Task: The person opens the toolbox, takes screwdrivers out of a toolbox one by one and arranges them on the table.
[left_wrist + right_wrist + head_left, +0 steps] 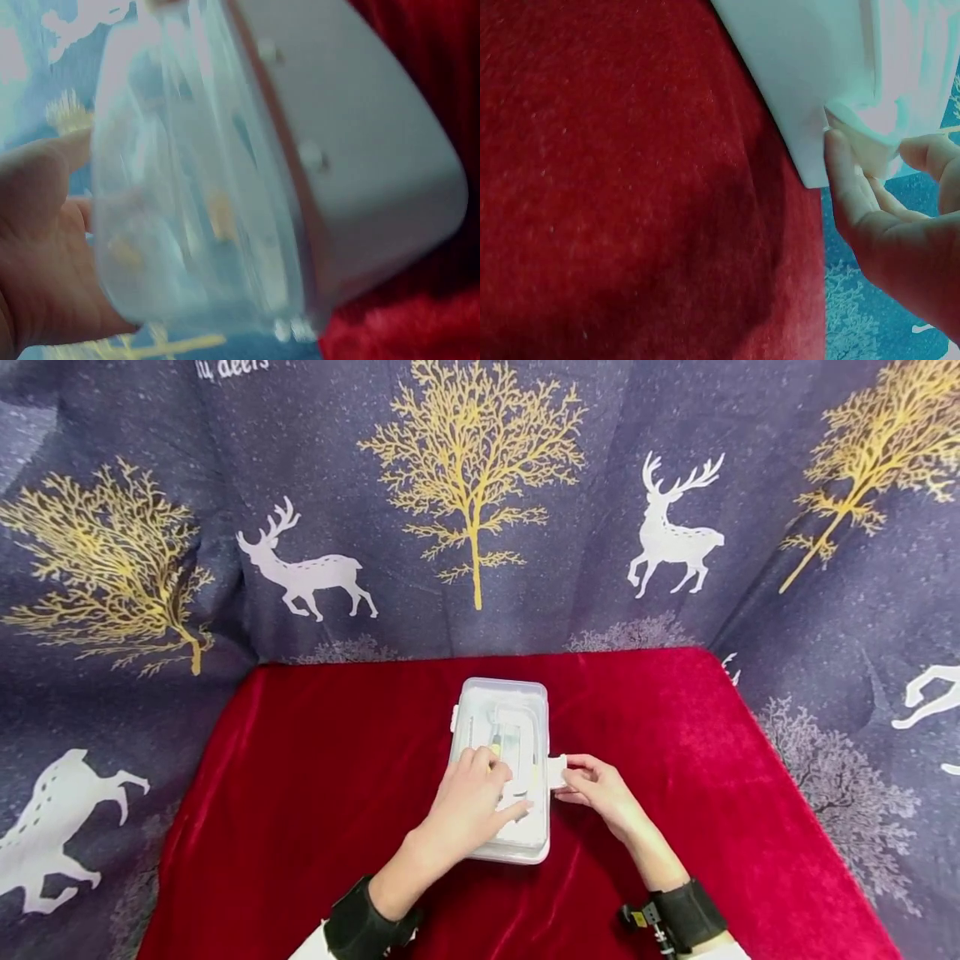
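The clear plastic box (501,768) sits mid-worktop on the red velvet cloth (300,793), lid on, some small stuff inside that's too blurry to make out. My left hand (468,806) lies flat on the lid with fingers straight, pressing down. My right hand (600,789) has its grip pinched on the white side latch (557,772). Behind it all hangs a deer-and-tree backdrop (480,502).

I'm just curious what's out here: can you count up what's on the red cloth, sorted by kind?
Clear plastic boxes with a lid: 1
White side latches on that box: 2, right and left
Hands: 2, left hand resting on the lid, right hand pinching the right latch
Total: 5
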Motion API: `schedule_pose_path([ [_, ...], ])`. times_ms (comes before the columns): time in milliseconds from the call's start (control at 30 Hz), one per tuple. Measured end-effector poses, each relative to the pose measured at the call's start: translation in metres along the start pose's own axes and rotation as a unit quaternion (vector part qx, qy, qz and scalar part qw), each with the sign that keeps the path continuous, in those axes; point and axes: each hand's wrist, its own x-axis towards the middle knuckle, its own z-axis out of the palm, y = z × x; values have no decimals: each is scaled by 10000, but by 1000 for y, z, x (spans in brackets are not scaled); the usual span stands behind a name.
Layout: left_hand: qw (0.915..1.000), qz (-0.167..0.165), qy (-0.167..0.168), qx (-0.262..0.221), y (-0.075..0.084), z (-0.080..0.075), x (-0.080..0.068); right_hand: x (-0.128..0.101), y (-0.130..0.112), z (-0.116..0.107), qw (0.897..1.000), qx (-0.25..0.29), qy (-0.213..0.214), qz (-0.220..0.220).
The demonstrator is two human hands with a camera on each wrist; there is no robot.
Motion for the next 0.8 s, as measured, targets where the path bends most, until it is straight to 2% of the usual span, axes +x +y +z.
schedule_pose_path([
  [133, 9985, 31, -47, 539, 16, 3, -7, -2, 2, -2, 9993, -258, 284, 2],
  [267, 9972, 90, -202, 708, 20, 5, -10, -3, 3, 0, 9935, -878, 722, 15],
  [333, 9963, 177, -325, 770, 19, 6, -11, -4, 3, 2, 9847, -1420, 1006, 23],
  [433, 9944, 480, -446, 830, 16, 6, -11, -4, 3, 5, 9642, -2295, 1328, -8],
  [500, 9923, 710, -440, 910, 13, 7, -10, -4, 3, 7, 9530, -2702, 1368, -86],
  [533, 9916, 810, -406, 922, 12, 7, -10, -4, 3, 7, 9511, -2795, 1308, -152],
  [600, 9909, 931, -298, 923, 8, 8, -9, -3, 5, 9, 9531, -2798, 1119, -281],
  [800, 9929, 1008, -61, 632, 2, 11, -6, 1, 8, 15, 9747, -2041, 776, -479],
])
